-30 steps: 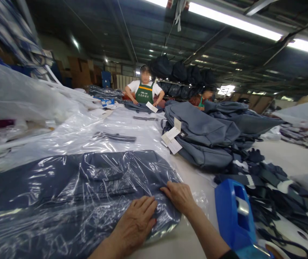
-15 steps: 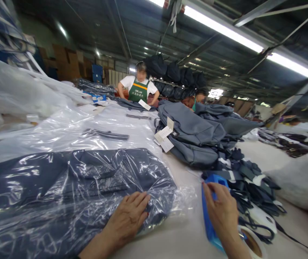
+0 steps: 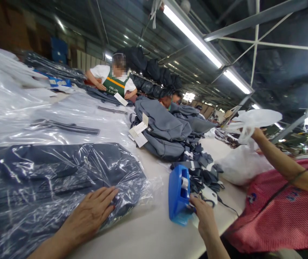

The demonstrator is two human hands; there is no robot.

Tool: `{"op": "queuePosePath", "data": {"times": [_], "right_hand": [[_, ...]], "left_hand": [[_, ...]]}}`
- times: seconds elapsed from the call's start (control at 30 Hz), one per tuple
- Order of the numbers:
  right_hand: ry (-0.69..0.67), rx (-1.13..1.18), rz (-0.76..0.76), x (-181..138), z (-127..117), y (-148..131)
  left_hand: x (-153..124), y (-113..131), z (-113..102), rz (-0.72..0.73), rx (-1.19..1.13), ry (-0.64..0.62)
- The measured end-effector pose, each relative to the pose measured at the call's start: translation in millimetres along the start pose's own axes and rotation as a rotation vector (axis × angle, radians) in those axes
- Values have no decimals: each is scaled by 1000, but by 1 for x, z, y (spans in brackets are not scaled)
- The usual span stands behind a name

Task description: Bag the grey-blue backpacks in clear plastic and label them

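My left hand point(image 3: 93, 210) rests flat, fingers stretched out, on a dark blue-grey bag wrapped in clear plastic point(image 3: 70, 172). My right hand point(image 3: 204, 214) is closed at the near end of a blue tape dispenser point(image 3: 175, 194), its fingers curled against the edge. Whatever sits between those fingertips is too small to make out. The dispenser stands on the pale tabletop, to the right of the wrapped bag. Behind the dispenser lies a heap of dark straps point(image 3: 202, 163).
Grey-blue bags point(image 3: 161, 126) with paper tags point(image 3: 139, 133) are piled beyond the dispenser. Clear plastic sheets point(image 3: 56, 111) cover the left. A co-worker in a green apron point(image 3: 114, 84) stands across the table. Another person's arm point(image 3: 283, 154) reaches in above a red mesh sack point(image 3: 283, 212), holding white plastic.
My view has swung right, bringing another person's arm and the red sack into sight. My right hand has moved from above the dispenser to its near end. My left hand stays on the wrapped bag.
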State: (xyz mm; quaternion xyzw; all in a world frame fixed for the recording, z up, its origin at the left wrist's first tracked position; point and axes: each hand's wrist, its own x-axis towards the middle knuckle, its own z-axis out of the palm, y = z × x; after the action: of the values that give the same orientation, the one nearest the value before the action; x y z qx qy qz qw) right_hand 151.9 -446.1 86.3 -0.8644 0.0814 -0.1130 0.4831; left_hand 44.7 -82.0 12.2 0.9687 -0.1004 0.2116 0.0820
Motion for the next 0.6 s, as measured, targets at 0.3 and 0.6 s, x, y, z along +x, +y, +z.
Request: {"op": "queuePosePath", "data": {"times": [0.3, 0.6], "right_hand": [[39, 368, 181, -5, 3, -10], [150, 516, 217, -81, 15, 45]], "left_hand": [[1, 0, -1, -11, 29, -28], [1, -2, -1, 13, 28, 6]]}}
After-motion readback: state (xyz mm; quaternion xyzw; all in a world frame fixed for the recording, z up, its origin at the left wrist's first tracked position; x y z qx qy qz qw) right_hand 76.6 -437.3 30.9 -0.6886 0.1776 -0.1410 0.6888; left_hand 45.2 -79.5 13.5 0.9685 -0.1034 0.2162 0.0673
